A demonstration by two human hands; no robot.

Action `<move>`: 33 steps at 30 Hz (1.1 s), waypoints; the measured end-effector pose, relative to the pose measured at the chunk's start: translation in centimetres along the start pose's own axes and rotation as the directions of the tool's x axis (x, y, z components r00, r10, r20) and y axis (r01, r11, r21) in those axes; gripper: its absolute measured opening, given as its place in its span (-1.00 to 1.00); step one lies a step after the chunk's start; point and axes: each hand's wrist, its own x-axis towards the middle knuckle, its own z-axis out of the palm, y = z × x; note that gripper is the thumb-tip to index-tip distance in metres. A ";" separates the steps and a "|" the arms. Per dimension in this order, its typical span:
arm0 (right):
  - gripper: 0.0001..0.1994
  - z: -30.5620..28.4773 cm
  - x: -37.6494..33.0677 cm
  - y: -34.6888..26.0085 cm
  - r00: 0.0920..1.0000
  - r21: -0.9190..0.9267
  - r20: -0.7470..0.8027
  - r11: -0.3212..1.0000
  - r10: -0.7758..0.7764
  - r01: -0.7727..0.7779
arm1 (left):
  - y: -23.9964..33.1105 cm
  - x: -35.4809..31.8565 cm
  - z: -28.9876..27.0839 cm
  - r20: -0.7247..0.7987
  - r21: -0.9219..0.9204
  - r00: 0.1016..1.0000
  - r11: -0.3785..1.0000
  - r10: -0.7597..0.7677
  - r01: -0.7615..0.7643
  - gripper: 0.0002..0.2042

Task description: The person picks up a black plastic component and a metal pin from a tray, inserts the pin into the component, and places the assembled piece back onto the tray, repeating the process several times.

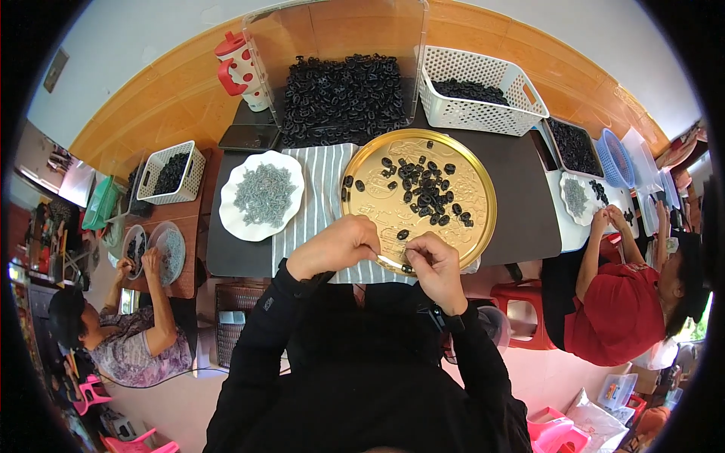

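Note:
Over the near rim of a round gold tray (483, 234), both my hands work close together. My right hand (439, 273) is closed in a pinch, with a small black plastic piece (408, 269) at its fingertips. My left hand (338, 246) is closed too, its thumb and fingertips pressed together; whatever they hold is too small to make out. Loose black oval pieces (427, 198) are heaped and scattered on the tray. To the left, a white scalloped plate (228, 217) carries a pile of small grey, spring-like bits (264, 195).
A striped cloth (313, 177) lies partly under the tray. Behind stand a clear bin (340, 38) of black pieces, a white basket (483, 117), a dotted tumbler (243, 72) and a dark flat object (249, 137). People (615, 309) sit working at side tables, left and right.

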 end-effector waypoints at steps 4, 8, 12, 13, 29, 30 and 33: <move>-0.92 -0.1 0.0 0.4 1.000 -0.004 0.006 1.000 0.001 -0.001 | 0.3 0.2 -0.1 -0.160 -0.010 0.985 0.997 -0.071 0.070 -0.92; -0.91 0.0 0.1 -0.4 1.000 0.045 -0.029 0.999 0.008 -0.006 | 0.6 0.3 0.6 -0.314 0.141 0.949 0.989 0.000 0.046 -0.94; -0.88 0.2 0.0 -0.2 0.998 0.064 -0.056 0.998 -0.016 0.019 | 1.6 0.6 1.3 -0.298 0.227 0.955 0.972 0.010 0.061 -0.94; -0.88 0.5 0.0 -0.3 0.998 0.061 -0.054 0.998 -0.018 0.021 | 1.8 0.6 1.5 -0.382 0.252 0.921 0.967 0.074 0.027 -0.94; -0.86 2.5 -0.3 -4.2 0.960 -0.040 -0.005 0.959 -0.281 0.281 | 4.3 -2.4 2.2 -0.418 -0.226 0.900 0.974 -0.122 0.027 -0.91; -0.85 2.6 -0.4 -4.3 0.949 -0.096 -0.006 0.945 -0.316 0.314 | 4.3 -2.6 2.3 -0.419 -0.227 0.900 0.974 -0.122 0.027 -0.91; -0.84 3.0 -0.5 -4.3 0.922 -0.180 -0.025 0.909 -0.385 0.375 | 4.3 -2.8 2.4 -0.392 -0.406 0.887 0.911 -0.244 0.071 -0.88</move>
